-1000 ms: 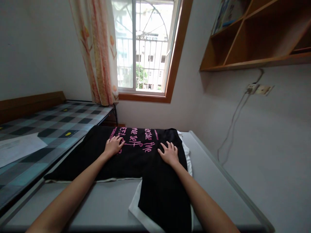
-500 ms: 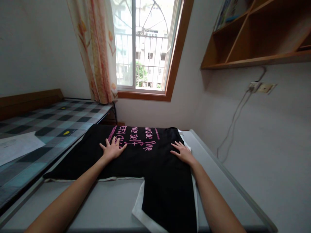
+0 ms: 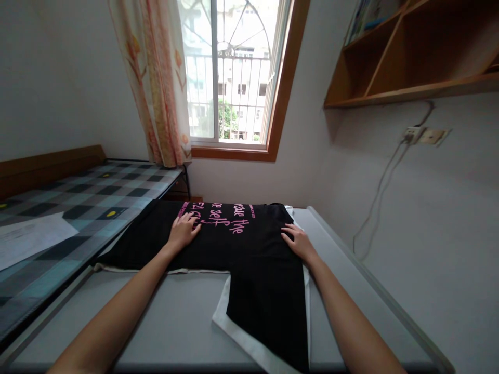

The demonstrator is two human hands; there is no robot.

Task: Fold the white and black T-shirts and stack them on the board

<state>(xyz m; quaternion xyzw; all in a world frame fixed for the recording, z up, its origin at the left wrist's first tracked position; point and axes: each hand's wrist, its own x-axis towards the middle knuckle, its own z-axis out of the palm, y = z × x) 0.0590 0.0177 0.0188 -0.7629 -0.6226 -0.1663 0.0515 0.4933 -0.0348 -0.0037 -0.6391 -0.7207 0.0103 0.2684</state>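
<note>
A black T-shirt [image 3: 218, 249] with pink lettering lies spread sideways in the head view, its white inner side or underlayer showing along the edges. One sleeve stretches toward me. My left hand [image 3: 184, 230] rests on the shirt's body beside the pink print, fingers extended and slightly bent. On the right, my right hand [image 3: 298, 241] lies on the shirt near its neck edge, fingers stretched out over the cloth. Neither hand visibly grips the fabric. The shirt's far edge reaches the back of the grey-white table [image 3: 163, 322].
At left stands a bed with a checked mattress [image 3: 128, 182] and white paper [image 3: 35, 239] on it. A curtain [image 3: 161, 88] hangs beside the window [image 3: 237, 78]. Wooden shelves [image 3: 390, 57] and a wall socket [image 3: 423, 135] with a hanging cable are at right.
The shirt has slid away from me, its near hem and sleeve now farther up the table. My left hand has moved slightly forward with its fingers closer together; the right fingers are also less spread.
</note>
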